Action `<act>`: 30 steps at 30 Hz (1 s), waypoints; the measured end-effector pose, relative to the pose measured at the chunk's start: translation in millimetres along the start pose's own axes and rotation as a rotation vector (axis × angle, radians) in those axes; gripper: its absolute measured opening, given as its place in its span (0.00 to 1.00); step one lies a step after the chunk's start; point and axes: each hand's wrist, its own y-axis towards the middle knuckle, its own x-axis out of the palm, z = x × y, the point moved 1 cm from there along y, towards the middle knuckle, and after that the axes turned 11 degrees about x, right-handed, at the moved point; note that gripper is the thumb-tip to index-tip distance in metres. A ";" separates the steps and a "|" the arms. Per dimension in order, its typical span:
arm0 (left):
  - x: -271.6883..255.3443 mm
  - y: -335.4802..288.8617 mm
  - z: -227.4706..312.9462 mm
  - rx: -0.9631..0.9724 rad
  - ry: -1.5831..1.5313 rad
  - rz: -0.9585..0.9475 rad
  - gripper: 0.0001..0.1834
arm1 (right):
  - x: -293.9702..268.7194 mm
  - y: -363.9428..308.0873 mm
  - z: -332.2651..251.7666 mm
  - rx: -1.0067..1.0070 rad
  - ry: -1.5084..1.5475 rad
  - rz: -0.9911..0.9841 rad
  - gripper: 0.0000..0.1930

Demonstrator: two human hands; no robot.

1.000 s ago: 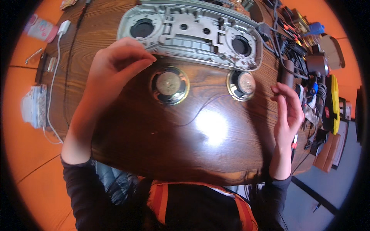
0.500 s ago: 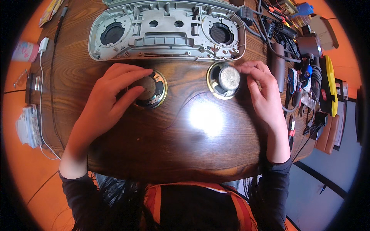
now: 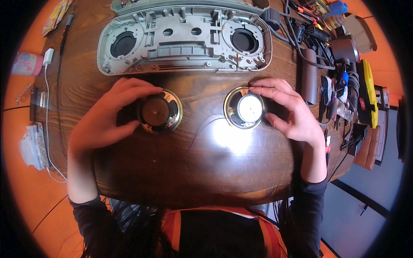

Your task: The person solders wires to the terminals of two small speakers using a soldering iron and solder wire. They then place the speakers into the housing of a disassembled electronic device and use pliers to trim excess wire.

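Note:
Two round loudspeaker drivers with gold-coloured rims lie magnet side up on the dark wooden table. My left hand (image 3: 107,109) curves around the left speaker driver (image 3: 155,112), with fingertips at its far rim and the thumb at its near left edge. Around the right speaker driver (image 3: 249,109) my right hand (image 3: 290,109) is bent, fingers on the far rim and thumb by its right side. A thin dark wire (image 3: 200,129) trails from the right driver. Beyond both sits a grey plastic speaker housing (image 3: 183,49), open side up, with two round grille openings.
A second grey casing part (image 3: 189,5) lies behind the housing. To the right are a grey cylinder (image 3: 309,79), coiled cables (image 3: 352,84), hand tools and a yellow-and-black case (image 3: 368,94). A white cable (image 3: 46,107) runs down the left edge.
Both drivers have come nearer to me, and the right one looks flatter on the table. My left thumb has moved from the magnet to the driver's edge; my right fingers are around the rim.

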 end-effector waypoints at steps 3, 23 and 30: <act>2.5 0.5 -6.8 -0.003 -0.025 -0.019 0.35 | 2.9 2.0 1.0 -0.022 0.009 -0.013 0.31; 10.8 -0.9 -12.4 -0.014 -0.125 0.098 0.35 | 7.7 3.3 13.0 -0.084 0.081 0.009 0.29; 8.7 -2.5 -14.3 -0.081 -0.199 0.144 0.36 | 3.8 5.8 13.9 -0.062 0.166 0.000 0.29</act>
